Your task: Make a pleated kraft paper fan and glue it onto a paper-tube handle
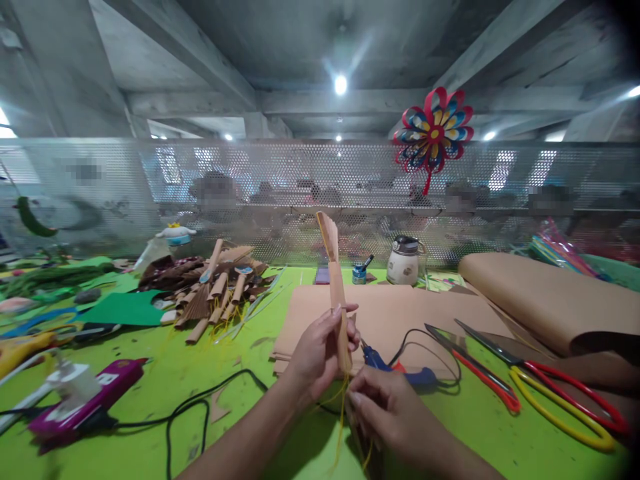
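Observation:
My left hand (317, 353) is wrapped round a folded brown paper fan (336, 287) held upright above the green table (165, 373). Below it my right hand (387, 407) pinches thin yellow strings (343, 413) that hang from the fan's lower end. A blue glue gun (400, 370) with a black cord lies just behind my hands on a stack of brown paper sheets (400, 313).
A pile of finished brown fans (217, 287) lies at the back left beside green paper scraps. Two scissors with red and yellow handles (530, 377) lie at the right next to a brown paper roll (545, 297). A magenta device (87, 400) sits front left; a white jar (404, 260) stands behind.

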Motion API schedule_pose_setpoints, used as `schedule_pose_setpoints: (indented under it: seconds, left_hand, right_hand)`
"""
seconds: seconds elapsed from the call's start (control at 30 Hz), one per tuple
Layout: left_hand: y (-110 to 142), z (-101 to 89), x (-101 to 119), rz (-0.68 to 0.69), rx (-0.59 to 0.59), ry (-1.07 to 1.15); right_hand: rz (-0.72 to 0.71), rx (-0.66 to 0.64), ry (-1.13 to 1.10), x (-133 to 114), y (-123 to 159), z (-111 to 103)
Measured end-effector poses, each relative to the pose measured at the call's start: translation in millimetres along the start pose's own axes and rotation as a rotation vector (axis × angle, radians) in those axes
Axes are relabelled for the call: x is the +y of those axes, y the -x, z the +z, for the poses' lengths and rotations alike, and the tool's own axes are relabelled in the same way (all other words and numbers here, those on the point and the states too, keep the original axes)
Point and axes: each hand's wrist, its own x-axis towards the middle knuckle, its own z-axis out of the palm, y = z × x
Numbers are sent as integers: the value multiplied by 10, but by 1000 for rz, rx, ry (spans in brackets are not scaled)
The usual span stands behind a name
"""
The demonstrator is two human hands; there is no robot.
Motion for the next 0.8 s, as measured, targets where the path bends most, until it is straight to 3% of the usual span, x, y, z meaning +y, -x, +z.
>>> schedule_pose_setpoints:
  seconds: [0.17,0.3,0.43,0.53,0.63,0.7,0.8]
  left_hand:
    - [-11,15,2,4,24,9]
    - [-11,22,-3,43,34,15]
    - [-29,-4,-24,47,47,-9]
    - [-47,-36,-30,36,34,-21]
    - [-57,-59,-15,-1,34,-29]
    - [-62,-71,2,-43,43,-31]
    - [-78,-97,14,-87,48,-26]
  right_hand:
    - [-274,-52,452,158,25,117]
    - [-363,-170,713,421,27,281]
    - [-512,-422,745,617,75,374]
    - [-572,-510,639,539,117,265]
    - [-504,-439,480,259,141,42]
    - [-338,-238,424,46,141,-118]
    - [-259,-59,289,-159,113,-344]
